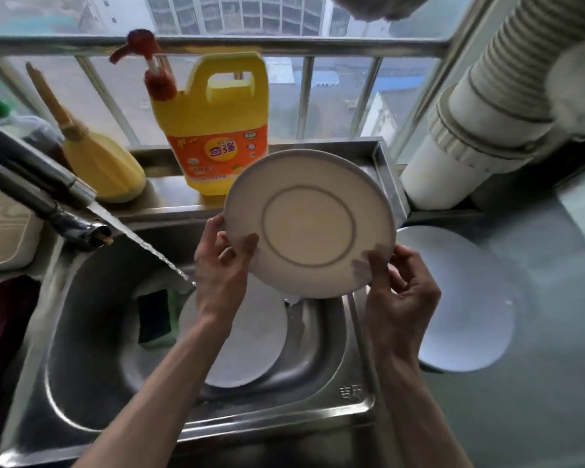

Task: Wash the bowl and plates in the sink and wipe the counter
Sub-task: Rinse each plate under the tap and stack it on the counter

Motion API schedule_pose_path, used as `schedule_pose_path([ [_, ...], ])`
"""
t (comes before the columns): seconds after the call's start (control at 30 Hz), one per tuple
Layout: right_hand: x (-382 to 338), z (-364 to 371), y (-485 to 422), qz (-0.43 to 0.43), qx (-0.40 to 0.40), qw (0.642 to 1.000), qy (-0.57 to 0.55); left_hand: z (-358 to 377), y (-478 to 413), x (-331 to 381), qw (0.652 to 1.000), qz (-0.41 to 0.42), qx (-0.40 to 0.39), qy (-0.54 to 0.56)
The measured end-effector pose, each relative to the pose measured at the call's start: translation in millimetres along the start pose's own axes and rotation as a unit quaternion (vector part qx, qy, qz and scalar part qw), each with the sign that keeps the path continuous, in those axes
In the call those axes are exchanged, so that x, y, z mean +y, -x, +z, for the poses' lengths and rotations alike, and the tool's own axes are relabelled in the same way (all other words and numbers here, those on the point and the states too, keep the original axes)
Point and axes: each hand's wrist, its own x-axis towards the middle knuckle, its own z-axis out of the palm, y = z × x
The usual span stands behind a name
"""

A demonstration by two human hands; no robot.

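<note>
Both hands grasp one plate (309, 224) by its edge above the sink (284, 423), a ringed face turned to the camera. The left hand (222, 265) pinches the left rim and the right hand (399, 292) clasps the lower right rim. A second plate (250, 339) lies in the basin, partly hidden by the left forearm. A third plate (463, 298) rests on the desk (537, 383), its left edge covered by the right hand. Water from the faucet (71, 224) disappears behind the left wrist, near what looks like a dark sponge (154, 315).
</note>
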Motion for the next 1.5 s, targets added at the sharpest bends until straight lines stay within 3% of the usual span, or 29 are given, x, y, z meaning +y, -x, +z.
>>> schedule_pose_path([
  [0.2, 2, -41, -29, 0.023, 0.000, 0.999, 0.024, 31, 2, 30, 0.994, 0.051, -0.059, -0.070],
  [0.47, 30, -110, -60, 0.024, 0.057, 0.975, 0.211, 83, 22, 7, 0.944, 0.003, -0.256, -0.209],
  [0.53, 36, -127, -66, 0.023, 0.050, 0.965, 0.258, 100, 29, -2, 0.939, -0.013, -0.257, -0.230],
  [0.67, 45, -151, -76, 0.018, 0.055, 0.943, 0.328, 126, 38, -4, 0.892, 0.083, -0.213, -0.389],
  [0.77, 55, -159, -79, 0.025, 0.058, 0.930, 0.363, 135, 45, -6, 0.872, 0.114, -0.215, -0.425],
  [0.9, 57, -156, -77, 0.007, 0.084, 0.905, 0.417, 129, 44, -12, 0.885, 0.123, -0.212, -0.396],
  [1.03, 43, -120, -61, -0.113, 0.092, 0.894, 0.424, 77, 49, -34, 0.928, 0.098, -0.163, -0.320],
  [1.13, 24, -61, -34, -0.183, 0.017, 0.917, 0.355, 6, 48, -59, 0.913, 0.036, -0.125, -0.387],
  [1.2, 16, -18, -10, -0.213, -0.081, 0.923, 0.311, -43, 45, -72, 0.902, -0.037, -0.060, -0.427],
  [1.3, 25, 38, 24, -0.171, -0.253, 0.910, 0.280, -99, 35, -85, 0.864, -0.125, 0.012, -0.487],
  [1.37, 43, 67, 42, -0.068, -0.339, 0.875, 0.340, -123, 29, -92, 0.820, -0.201, -0.009, -0.536],
  [1.43, 63, 85, 54, 0.052, -0.391, 0.811, 0.432, -135, 24, -96, 0.783, -0.261, -0.055, -0.561],
  [1.5, 76, 93, 60, 0.139, -0.407, 0.754, 0.497, -139, 21, -99, 0.772, -0.271, -0.080, -0.569],
])
